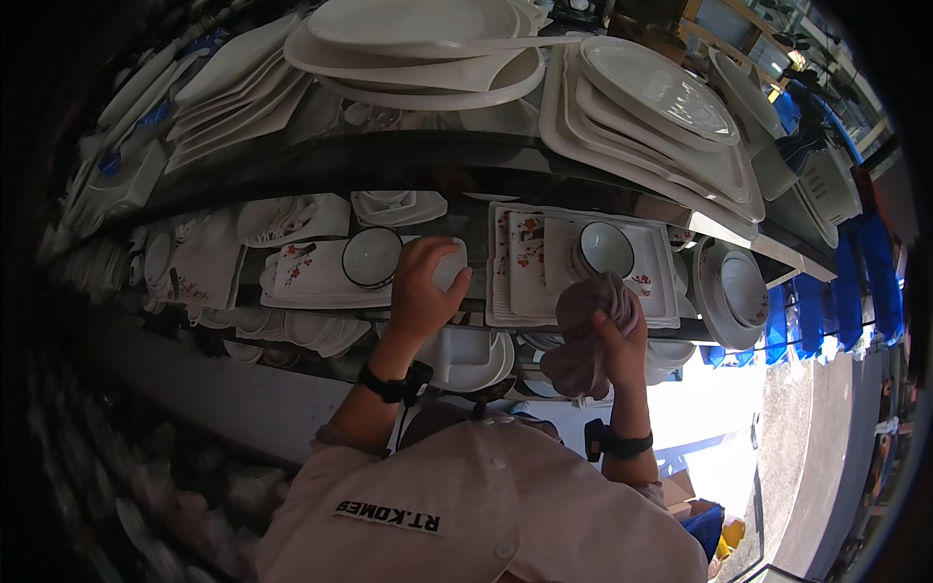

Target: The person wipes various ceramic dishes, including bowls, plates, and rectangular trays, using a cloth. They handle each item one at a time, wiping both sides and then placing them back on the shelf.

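Note:
My left hand (428, 284) reaches over the shelf with its fingers curved around a small white dish (450, 264); whether it grips the dish or only touches it, I cannot tell. Just left of that hand, dark-rimmed white bowls (372, 256) are stacked on a rectangular white plate (313, 273) with red blossom decoration. My right hand (623, 335) is closed on a bunched purple-grey cloth (583, 342), which hangs below its fingers. Directly above the cloth, more dark-rimmed bowls (606, 249) rest on stacked rectangular trays (660, 291) with red blossoms.
The upper shelf's dark edge (437, 157) runs above both hands, bearing stacked oval plates (415, 29), tilted square plates (233, 87) and large platters (656, 95). Round blossom-patterned bowls (743, 291) stand at the right. A divided plate (466, 357) and more dishes lie on a lower shelf.

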Available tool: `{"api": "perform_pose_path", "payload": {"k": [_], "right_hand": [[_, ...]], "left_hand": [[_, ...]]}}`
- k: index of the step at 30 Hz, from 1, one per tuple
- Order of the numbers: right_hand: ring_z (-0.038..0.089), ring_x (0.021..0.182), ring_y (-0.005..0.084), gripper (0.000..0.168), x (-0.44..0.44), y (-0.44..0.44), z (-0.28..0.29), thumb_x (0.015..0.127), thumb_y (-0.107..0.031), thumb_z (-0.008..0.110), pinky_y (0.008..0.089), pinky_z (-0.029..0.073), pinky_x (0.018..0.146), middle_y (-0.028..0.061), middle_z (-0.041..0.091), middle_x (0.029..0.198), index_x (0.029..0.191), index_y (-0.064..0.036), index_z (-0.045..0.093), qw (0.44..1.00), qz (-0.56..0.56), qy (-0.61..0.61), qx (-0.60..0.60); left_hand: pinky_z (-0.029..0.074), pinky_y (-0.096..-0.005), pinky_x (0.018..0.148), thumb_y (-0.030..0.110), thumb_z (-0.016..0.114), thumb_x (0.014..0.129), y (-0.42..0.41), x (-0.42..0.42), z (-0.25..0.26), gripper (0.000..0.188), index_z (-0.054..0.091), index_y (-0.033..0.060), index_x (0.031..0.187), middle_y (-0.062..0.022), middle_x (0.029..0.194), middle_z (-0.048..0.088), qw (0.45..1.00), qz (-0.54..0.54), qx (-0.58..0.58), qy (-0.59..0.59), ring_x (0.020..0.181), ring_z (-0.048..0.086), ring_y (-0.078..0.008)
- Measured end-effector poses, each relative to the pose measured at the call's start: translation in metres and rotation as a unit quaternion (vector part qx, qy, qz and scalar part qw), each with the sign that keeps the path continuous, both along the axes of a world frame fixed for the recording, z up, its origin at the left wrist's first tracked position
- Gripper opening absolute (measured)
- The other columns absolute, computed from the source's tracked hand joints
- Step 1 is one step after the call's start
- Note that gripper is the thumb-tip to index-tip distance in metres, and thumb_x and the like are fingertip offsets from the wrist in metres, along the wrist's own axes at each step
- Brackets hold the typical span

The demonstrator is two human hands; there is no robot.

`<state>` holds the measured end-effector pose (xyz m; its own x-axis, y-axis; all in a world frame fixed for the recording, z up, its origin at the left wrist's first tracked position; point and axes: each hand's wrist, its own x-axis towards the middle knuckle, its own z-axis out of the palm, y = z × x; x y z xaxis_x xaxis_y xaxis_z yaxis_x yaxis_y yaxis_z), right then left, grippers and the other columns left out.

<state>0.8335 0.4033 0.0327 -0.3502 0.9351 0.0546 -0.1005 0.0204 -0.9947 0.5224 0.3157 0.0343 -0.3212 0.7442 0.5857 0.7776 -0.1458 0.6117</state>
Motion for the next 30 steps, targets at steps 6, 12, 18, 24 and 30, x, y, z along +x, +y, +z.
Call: {"api": "perform_pose_path", "payload": {"k": [6, 12, 18, 24, 30], "right_hand": [[0.060, 0.115, 0.0184, 0.055, -0.040, -0.024, 0.000, 0.089, -0.014, 0.075, 0.0339, 0.044, 0.104, 0.0087, 0.064, 0.123, 0.138, 0.000, 0.054, 1.000, 0.007, -0.003, 0.022], [0.060, 0.117, 0.0182, 0.056, -0.067, -0.047, -0.004, 0.088, -0.014, 0.076, 0.0341, 0.044, 0.105, 0.0088, 0.064, 0.125, 0.137, 0.000, 0.054, 1.000, 0.005, -0.005, 0.019], [0.059, 0.117, 0.0179, 0.055, -0.078, -0.064, -0.004, 0.088, -0.013, 0.076, 0.0339, 0.043, 0.105, 0.0085, 0.064, 0.124, 0.137, 0.000, 0.054, 1.000, -0.017, 0.015, 0.012], [0.058, 0.119, 0.0177, 0.055, -0.074, -0.075, -0.006, 0.088, -0.012, 0.075, 0.0343, 0.042, 0.106, 0.0083, 0.063, 0.125, 0.138, -0.001, 0.054, 0.999, -0.034, 0.004, 0.014], [0.058, 0.120, 0.0183, 0.056, -0.070, -0.076, -0.007, 0.088, -0.011, 0.075, 0.0346, 0.042, 0.107, 0.0078, 0.063, 0.127, 0.139, -0.001, 0.053, 0.999, -0.032, -0.001, 0.038]], "left_hand": [[0.043, -0.0517, 0.106, 0.024, 0.090, 0.070, -0.037, -0.062, -0.010, 0.072, 0.057, 0.0076, 0.132, -0.0192, 0.140, 0.050, 0.985, 0.125, -0.035, 0.116, 0.130, 0.047, -0.0417], [0.038, -0.0552, 0.112, 0.039, 0.094, 0.066, -0.052, -0.100, -0.035, 0.104, 0.039, 0.0009, 0.147, -0.0281, 0.145, 0.042, 0.965, 0.169, -0.186, 0.072, 0.135, 0.041, -0.0435], [0.041, -0.0520, 0.110, 0.037, 0.094, 0.066, -0.050, -0.116, -0.051, 0.104, 0.039, -0.0003, 0.146, -0.0257, 0.143, 0.045, 0.982, 0.112, -0.153, -0.002, 0.132, 0.044, -0.0419], [0.045, -0.0505, 0.107, 0.032, 0.093, 0.068, -0.052, -0.116, -0.056, 0.101, 0.038, 0.0007, 0.146, -0.0237, 0.142, 0.045, 0.988, 0.097, -0.113, -0.040, 0.130, 0.047, -0.0406], [0.047, -0.0491, 0.105, 0.023, 0.095, 0.065, -0.053, -0.107, -0.033, 0.100, 0.039, 0.0028, 0.146, -0.0212, 0.142, 0.045, 0.999, 0.034, -0.025, -0.011, 0.129, 0.050, -0.0380]]}}
